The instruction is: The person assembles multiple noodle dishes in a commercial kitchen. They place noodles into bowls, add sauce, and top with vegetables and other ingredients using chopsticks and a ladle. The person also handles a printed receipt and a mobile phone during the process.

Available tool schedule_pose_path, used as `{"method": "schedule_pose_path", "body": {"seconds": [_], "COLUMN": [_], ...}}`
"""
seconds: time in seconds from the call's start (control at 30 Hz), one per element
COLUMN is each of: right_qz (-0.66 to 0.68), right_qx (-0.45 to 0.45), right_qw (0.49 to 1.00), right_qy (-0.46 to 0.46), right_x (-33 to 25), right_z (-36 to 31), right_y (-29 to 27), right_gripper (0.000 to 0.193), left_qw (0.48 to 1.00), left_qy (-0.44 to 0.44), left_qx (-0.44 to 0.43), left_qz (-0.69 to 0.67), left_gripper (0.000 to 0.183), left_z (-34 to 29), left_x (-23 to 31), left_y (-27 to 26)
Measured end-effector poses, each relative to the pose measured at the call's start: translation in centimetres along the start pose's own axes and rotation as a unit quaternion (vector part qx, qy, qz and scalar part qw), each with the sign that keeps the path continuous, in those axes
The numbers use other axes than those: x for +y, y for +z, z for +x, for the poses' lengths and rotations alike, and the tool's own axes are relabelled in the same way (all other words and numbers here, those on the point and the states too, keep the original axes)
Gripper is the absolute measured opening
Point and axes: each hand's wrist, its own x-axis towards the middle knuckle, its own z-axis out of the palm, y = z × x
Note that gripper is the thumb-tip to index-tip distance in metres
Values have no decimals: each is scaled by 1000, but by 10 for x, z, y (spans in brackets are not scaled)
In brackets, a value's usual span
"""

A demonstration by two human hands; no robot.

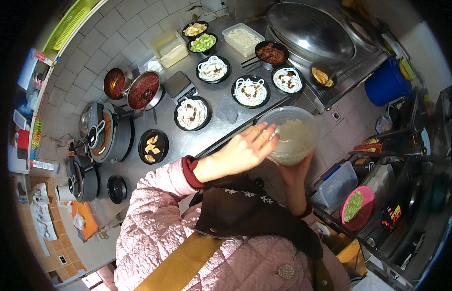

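My right hand [296,172] supports a clear plastic tub [311,123] from below, its fingers wrapped round the underside. A pale, fine-grained food lies inside. Over the tub's left rim is my left hand [250,148], its fingers drawn together; a small whitish bit shows at the fingertips, too small to name. Just beyond the hands stand black bowls of white noodles with dark sauce: one [251,91] in the middle, one [192,114] to its left, one [287,80] to its right and one [213,69] farther back. The middle one carries a pale dab on top.
Pots of red sauce [144,90] stand left of a scale [181,86]. Behind the noodles are a bowl of chopped greens [203,43] and a bowl of brown-red topping [271,53] with chopsticks. A large domed lid [311,31] and blue bucket [388,82] are right; dark cookers [114,136] left.
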Motion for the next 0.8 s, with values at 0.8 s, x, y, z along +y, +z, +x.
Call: {"method": "schedule_pose_path", "body": {"seconds": [0.8], "right_qz": [-43], "right_qx": [-30], "right_qw": [999], "right_qy": [4], "right_x": [-34], "right_z": [135], "right_y": [-6], "right_gripper": [67], "left_qw": [966], "left_qy": [-171], "left_qx": [33], "left_qz": [-190], "left_gripper": [49], "left_z": [51], "left_x": [-123], "left_y": [64]}}
